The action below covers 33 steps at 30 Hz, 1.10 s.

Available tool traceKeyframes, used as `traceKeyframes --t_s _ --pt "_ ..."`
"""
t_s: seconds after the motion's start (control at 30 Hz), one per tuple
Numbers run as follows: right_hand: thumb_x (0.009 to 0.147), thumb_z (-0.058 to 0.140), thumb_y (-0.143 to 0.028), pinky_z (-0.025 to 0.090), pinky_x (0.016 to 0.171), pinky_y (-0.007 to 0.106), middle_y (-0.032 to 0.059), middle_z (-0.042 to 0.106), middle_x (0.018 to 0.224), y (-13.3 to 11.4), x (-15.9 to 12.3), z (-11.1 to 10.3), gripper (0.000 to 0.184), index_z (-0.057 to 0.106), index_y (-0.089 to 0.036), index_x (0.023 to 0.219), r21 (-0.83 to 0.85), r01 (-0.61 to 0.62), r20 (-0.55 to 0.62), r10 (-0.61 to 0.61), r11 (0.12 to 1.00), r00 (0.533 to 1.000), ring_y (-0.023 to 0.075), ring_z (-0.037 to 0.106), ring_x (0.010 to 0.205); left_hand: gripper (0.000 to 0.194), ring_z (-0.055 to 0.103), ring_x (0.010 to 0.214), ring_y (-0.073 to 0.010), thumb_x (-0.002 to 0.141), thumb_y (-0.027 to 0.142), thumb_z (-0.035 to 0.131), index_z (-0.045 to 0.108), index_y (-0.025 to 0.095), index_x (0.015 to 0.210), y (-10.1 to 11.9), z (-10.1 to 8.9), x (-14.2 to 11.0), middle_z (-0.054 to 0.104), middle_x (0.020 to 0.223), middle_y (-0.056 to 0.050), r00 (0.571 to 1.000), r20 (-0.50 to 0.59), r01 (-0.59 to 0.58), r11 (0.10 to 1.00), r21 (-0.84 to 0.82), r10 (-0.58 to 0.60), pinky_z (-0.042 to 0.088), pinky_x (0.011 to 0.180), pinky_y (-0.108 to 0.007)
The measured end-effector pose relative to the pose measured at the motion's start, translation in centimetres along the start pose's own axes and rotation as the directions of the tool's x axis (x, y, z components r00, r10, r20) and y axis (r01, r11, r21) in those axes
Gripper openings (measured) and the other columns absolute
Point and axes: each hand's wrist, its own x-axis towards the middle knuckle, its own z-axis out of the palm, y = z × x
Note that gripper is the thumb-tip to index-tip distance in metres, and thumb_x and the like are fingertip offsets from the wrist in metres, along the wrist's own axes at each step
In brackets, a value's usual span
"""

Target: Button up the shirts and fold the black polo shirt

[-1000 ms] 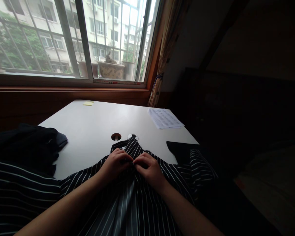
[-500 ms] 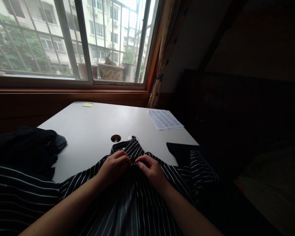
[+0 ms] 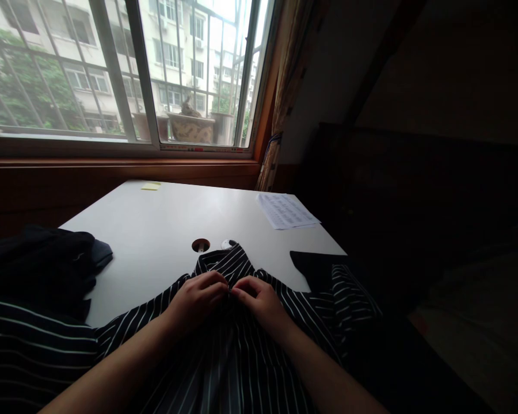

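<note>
A black shirt (image 3: 259,351) with white stripes lies spread over the near part of the white table (image 3: 147,241), its collar (image 3: 228,261) pointing away from me. My left hand (image 3: 201,296) and my right hand (image 3: 259,299) meet at the shirt's front just below the collar. The fingers of both are closed in a pinch on the fabric, fingertips almost touching. Any button between them is too small and dark to make out. One sleeve (image 3: 34,339) stretches to the left; the other sleeve (image 3: 351,293) lies folded at the right.
Dark clothes (image 3: 43,270) are heaped at the table's left edge. Dark cloth (image 3: 313,270) lies at the right edge. Printed sheets (image 3: 287,211) rest at the far right, and a yellow sticky note (image 3: 151,186) at the far left. A round hole (image 3: 201,245) opens beyond the collar.
My right fingertips have shifted slightly left, closer to my left ones, and the fingers pinch more tightly at the shirt front. The view has moved a little.
</note>
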Motion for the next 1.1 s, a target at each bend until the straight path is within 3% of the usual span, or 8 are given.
traceKeyframes --t_s 0.23,0.47,0.63,0.87,1.1 --pt "0.084 0.069 -0.035 0.05 0.08 0.03 0.0024 0.071 0.09 -0.1 0.1 -0.1 0.017 0.072 -0.02 0.091 0.059 -0.036 0.046 0.033 0.998 0.998 0.0188 0.065 0.087 0.015 0.063 0.083 -0.0134 0.096 0.018 0.053 0.068 0.019 0.096 0.3 -0.2 -0.1 0.064 0.1 -0.005 0.999 0.014 -0.029 0.999 -0.021 0.029 0.054 0.073 -0.025" --pt "0.082 0.071 -0.037 0.051 0.081 0.032 0.0031 0.07 0.09 -0.4 0.3 -0.6 0.021 0.071 -0.019 0.092 0.11 -0.107 0.134 0.092 0.988 0.987 0.0195 0.065 0.087 0.017 0.064 0.086 -0.0144 0.098 0.021 0.049 0.066 0.018 0.099 0.7 -0.7 -0.2 0.067 0.1 -0.005 0.992 0.084 0.103 0.98 -0.17 -0.09 0.054 0.076 -0.026" --pt "0.079 0.073 -0.035 0.05 0.079 0.031 0.0018 0.069 0.087 -0.3 0.3 -0.8 0.02 0.07 -0.019 0.09 0.121 -0.108 0.194 0.083 0.987 0.977 0.0186 0.064 0.084 0.014 0.065 0.084 -0.0141 0.095 0.018 0.052 0.066 0.017 0.097 1.2 -0.9 0.1 0.068 0.097 -0.004 0.987 0.072 0.159 0.955 -0.251 -0.145 0.054 0.076 -0.025" --pt "0.081 0.07 -0.026 0.048 0.075 0.027 -0.0004 0.064 0.084 -0.5 0.1 -0.3 0.008 0.067 -0.02 0.085 0.03 -0.006 0.113 0.002 1.0 0.994 0.0154 0.06 0.079 0.018 0.062 0.085 -0.0142 0.098 0.019 0.048 0.066 0.017 0.094 0.7 -0.7 0.0 0.065 0.1 -0.006 0.997 0.072 0.017 0.996 -0.093 -0.01 0.053 0.075 -0.026" --pt "0.079 0.069 -0.023 0.047 0.074 0.027 -0.0006 0.064 0.082 -0.7 0.0 -0.2 0.004 0.066 -0.02 0.082 0.021 -0.032 0.072 0.03 0.999 0.997 0.0157 0.059 0.078 0.018 0.06 0.084 -0.0146 0.098 0.018 0.047 0.065 0.018 0.093 0.5 -0.5 0.0 0.064 0.099 -0.005 0.997 0.044 -0.058 0.998 -0.038 0.06 0.052 0.073 -0.027"
